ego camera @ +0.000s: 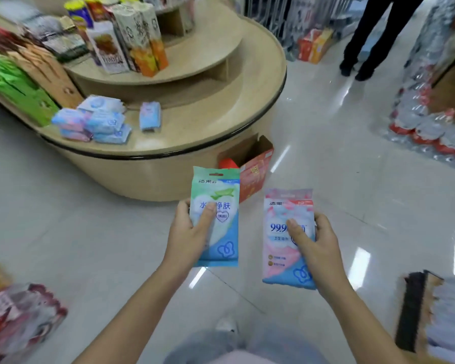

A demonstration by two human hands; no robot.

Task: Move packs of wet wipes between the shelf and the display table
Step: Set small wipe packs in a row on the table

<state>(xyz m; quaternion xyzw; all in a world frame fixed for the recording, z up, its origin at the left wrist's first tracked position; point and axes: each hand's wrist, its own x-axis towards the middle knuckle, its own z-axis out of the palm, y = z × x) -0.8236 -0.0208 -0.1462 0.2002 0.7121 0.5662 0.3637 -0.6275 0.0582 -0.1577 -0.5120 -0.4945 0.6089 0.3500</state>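
A green pack (219, 203) is held upright in the left grip (187, 236), pinched between thumb and fingers. A pink pack (286, 211) is pinched the same way in the right grip (319, 248). More packs (95, 123) are piled on the round surface (200, 130), well ahead and left of both grips.

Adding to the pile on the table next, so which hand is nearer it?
Left. The left hand, holding the green pack, is below and slightly right of the pile; the right hand, holding the pink pack, is farther right.
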